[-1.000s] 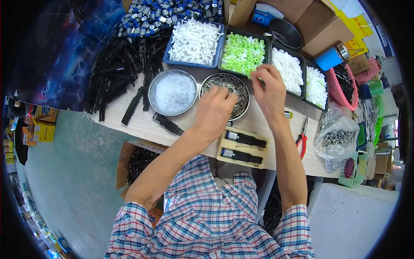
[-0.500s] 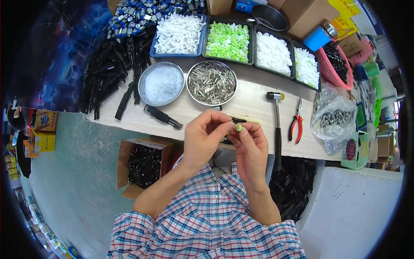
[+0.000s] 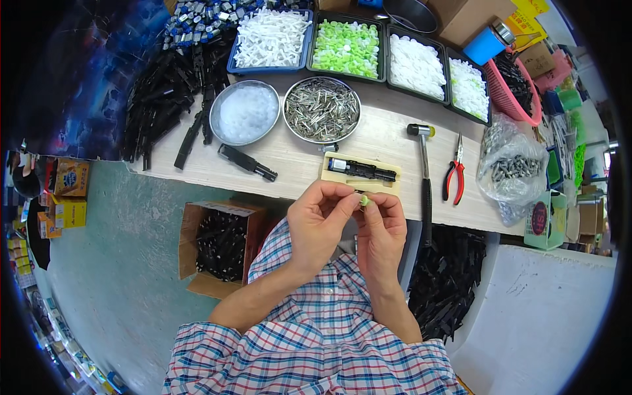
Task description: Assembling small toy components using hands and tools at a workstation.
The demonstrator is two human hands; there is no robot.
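Note:
My left hand (image 3: 318, 220) and my right hand (image 3: 382, 227) meet close to my chest, just below the table's front edge. Between their fingertips sits a small green plastic part (image 3: 364, 199), pinched from both sides; a thin metal pin may be with it, too small to be sure. Right above the hands a pale wooden jig (image 3: 329, 176) lies on the table with a black plastic piece (image 3: 363, 171) in it. Further back stand a round metal bowl of metal pins (image 3: 322, 108) and a tray of green parts (image 3: 347, 47).
A hammer (image 3: 423, 172) and red-handled pliers (image 3: 454, 178) lie right of the jig. A bowl of white bits (image 3: 245, 112), trays of white parts (image 3: 271, 38), a pile of black pieces (image 3: 164, 99), a bag of screws (image 3: 515, 168). A cardboard box (image 3: 220, 245) stands on the floor.
One second ago both hands reached into the pin bowl and the trays. They then drew back to my chest with small parts and now hold them slightly lower and closer together.

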